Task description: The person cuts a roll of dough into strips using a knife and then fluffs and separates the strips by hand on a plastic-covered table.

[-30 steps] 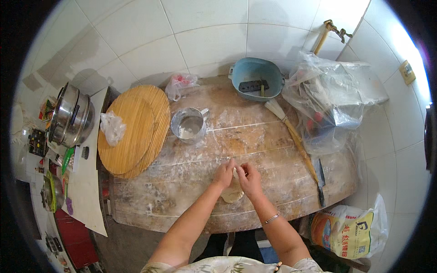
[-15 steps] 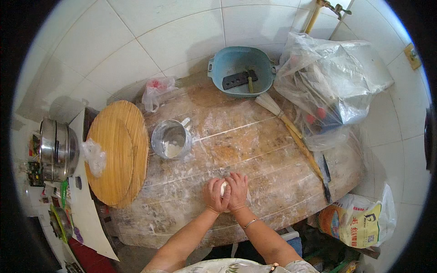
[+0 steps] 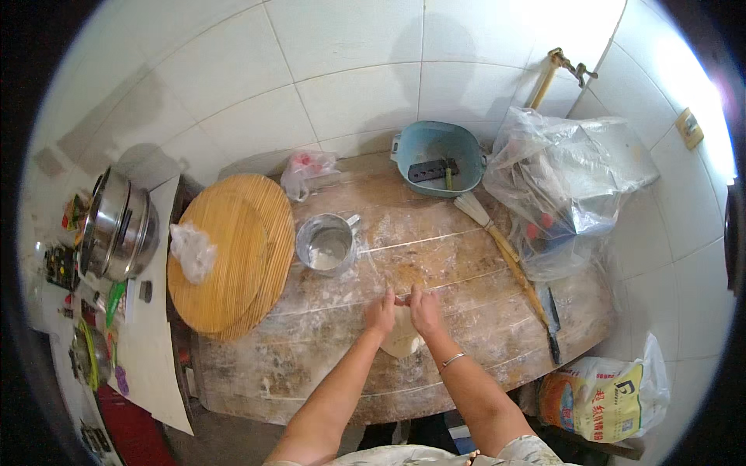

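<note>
A pale, flattened piece of dough [image 3: 402,340] lies on the floury wooden board [image 3: 326,373], near its front edge. My left hand [image 3: 381,312] and my right hand [image 3: 426,309] meet at the dough's far end, fingers curled in and thumbs close together. Both hands grip that far edge, whose folded part my fingers mostly hide. The near part of the dough spreads flat between my wrists. Beyond my left hand stands a metal mug [image 3: 326,245] with white flour in it.
Round slatted lids [image 3: 225,256] lean at the left beside steel pots [image 3: 124,225]. A blue-green basin [image 3: 435,155] stands by the wall. On the right are a brush [image 3: 497,233], a knife [image 3: 553,322], a plastic-covered bundle [image 3: 559,194] and a flour sack [image 3: 598,400].
Earlier my hands were pressed together over a compact lump of dough. Now they are slightly apart at its far end, and the dough shows wider and flatter. The view has tilted upward.
</note>
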A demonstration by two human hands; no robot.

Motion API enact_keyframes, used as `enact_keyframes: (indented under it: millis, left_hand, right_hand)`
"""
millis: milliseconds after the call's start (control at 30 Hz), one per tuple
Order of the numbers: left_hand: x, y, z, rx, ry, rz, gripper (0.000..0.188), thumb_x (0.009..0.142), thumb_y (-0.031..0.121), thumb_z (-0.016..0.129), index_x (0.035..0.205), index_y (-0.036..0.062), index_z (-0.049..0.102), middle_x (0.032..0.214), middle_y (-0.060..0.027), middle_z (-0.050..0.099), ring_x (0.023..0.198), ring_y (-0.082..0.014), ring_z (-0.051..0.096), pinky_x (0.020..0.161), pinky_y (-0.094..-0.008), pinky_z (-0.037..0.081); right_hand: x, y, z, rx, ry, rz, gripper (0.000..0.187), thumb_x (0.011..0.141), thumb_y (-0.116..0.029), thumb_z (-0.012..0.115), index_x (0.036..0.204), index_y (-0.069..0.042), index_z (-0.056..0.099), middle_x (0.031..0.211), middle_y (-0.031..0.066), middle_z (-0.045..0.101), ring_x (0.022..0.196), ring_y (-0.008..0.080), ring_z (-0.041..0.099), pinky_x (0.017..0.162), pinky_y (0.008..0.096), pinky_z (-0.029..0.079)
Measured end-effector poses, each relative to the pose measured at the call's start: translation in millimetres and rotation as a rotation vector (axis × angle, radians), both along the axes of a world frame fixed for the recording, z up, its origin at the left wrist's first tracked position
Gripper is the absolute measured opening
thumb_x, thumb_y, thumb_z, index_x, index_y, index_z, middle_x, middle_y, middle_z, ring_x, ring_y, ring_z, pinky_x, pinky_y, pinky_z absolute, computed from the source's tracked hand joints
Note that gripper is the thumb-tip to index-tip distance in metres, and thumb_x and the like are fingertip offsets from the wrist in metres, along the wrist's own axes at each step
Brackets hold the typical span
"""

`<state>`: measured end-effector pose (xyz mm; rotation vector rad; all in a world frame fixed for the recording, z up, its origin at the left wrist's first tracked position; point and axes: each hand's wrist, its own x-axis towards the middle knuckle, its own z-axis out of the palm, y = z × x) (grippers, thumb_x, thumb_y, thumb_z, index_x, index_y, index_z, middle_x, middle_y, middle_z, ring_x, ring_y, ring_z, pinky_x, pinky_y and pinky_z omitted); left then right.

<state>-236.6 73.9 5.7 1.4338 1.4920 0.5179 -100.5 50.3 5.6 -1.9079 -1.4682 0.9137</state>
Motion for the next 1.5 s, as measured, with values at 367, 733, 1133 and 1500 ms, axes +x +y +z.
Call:
enact_keyframes:
  millis: [367,733,1133,1500]
  left_hand:
    - [-36.9,-105.1,12.5,0.725,0.044,-0.052,0.044,0.088,0.037,0.048,0.115,0.0034,0.058,0.107,-0.0166,0.061,0.096,-0.0351,0.056,0.088,-0.0462,0.039]
    - [-9.4,-19.5,10.2,0.558,0.189,-0.13,0.022,0.086,0.023,0.054,0.099,0.0068,0.061,0.088,-0.0116,0.064,0.082,-0.0309,0.059,0.076,-0.0419,0.041]
    - [0.3,-47.4,-2.8,0.058,0.484,0.268,0.041,0.092,0.039,0.046,0.083,0.0013,0.061,0.088,-0.0221,0.062,0.088,-0.0414,0.057,0.076,-0.0497,0.043]
    - [11.0,-70.1,4.0,0.061,0.326,0.225,0.051,0.093,0.042,0.044,0.126,0.0043,0.05,0.122,-0.0182,0.054,0.116,-0.0344,0.049,0.093,-0.0461,0.039]
  right_hand:
    - [-74.5,-89.8,5.2,0.448,-0.297,0.013,0.013,0.082,-0.022,0.055,0.086,-0.01,0.058,0.084,0.0081,0.061,0.081,0.0292,0.057,0.074,0.0411,0.042]
    - [-52.9,-27.2,-18.7,0.207,-0.145,-0.114,0.016,0.085,-0.024,0.054,0.081,-0.01,0.059,0.083,0.0102,0.061,0.079,0.0314,0.056,0.071,0.0428,0.039]
    - [13.7,18.0,-28.0,-0.089,0.728,-0.407,0.037,0.093,-0.035,0.048,0.091,-0.002,0.065,0.084,0.0226,0.065,0.076,0.0397,0.063,0.069,0.0461,0.049]
    - [-34.0,-63.8,-39.4,-0.105,0.457,-0.404,0.047,0.096,-0.039,0.043,0.099,0.004,0.061,0.092,0.0253,0.064,0.08,0.0365,0.062,0.074,0.0425,0.046]
